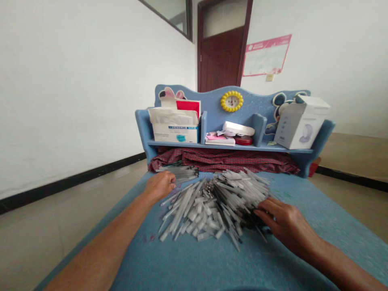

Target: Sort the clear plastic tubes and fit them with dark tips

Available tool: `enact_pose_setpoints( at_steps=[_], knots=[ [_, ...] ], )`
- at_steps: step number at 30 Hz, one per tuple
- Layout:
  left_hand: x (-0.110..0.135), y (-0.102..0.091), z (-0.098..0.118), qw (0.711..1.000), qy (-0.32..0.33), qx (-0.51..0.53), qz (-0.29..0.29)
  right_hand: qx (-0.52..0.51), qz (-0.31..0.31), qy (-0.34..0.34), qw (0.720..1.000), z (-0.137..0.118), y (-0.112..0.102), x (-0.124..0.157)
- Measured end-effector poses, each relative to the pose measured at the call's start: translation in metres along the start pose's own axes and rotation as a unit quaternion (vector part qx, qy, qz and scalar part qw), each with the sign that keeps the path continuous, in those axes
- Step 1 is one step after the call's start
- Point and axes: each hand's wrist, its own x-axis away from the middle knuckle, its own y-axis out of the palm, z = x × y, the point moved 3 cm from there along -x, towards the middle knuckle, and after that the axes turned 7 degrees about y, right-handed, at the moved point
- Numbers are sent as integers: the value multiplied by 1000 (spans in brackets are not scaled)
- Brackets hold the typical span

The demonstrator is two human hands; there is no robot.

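Observation:
A loose heap of translucent, pen-like barrels and whitish caps (201, 214) spreads over the middle of the blue table, with black pieces (253, 222) along its right side. My left hand (160, 185) is closed at the heap's far left, beside a flatter bunch of similar clear sticks (184, 173). Whatever its curled fingers hold is hidden. At the right edge of the heap, my right hand (280, 216) has thumb and fingers drawn together among the black and clear pieces. What sits between those fingertips is too small to make out. Some small shiny metallic bits (209, 188) lie in the heap's centre.
Behind the heap, a red checked cloth (224, 159) lies under the desk's blue shelf (178, 143). A mask box (176, 131), papers with a red round case (243, 140), and a white carton (300, 127) stand on it. A yellow toy clock (232, 101) decorates the backboard.

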Motion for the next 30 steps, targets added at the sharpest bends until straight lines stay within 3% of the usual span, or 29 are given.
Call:
enact_pose_setpoints(
  at_steps=[4, 8, 10, 12, 15, 21, 27, 30],
  knots=[
    [5, -11, -1, 1000, 2, 20, 12, -27, 41, 13, 999, 9, -5, 2],
    [8, -24, 7, 995, 15, 95, 36, -59, 32, 38, 997, 3, -21, -1],
    [12, -29, 20, 971, 31, 235, 45, -78, 11, 45, 996, -8, -27, -9],
    [17, -34, 34, 925, 34, 375, 42, -101, -9, 38, 994, -23, -30, -20],
    [25, -36, 55, 884, 45, 465, -11, -144, -16, 16, 989, -46, -30, -42],
    [36, -41, 74, 839, 95, 529, -86, -245, 8, 31, 969, -62, -18, -83],
    [38, -39, 76, 822, 111, 548, -103, -354, -54, 90, 929, -56, -1, -90],
    [38, -38, 76, 826, 126, 540, -107, -362, -69, 100, 924, -53, 2, -91]
  ],
)
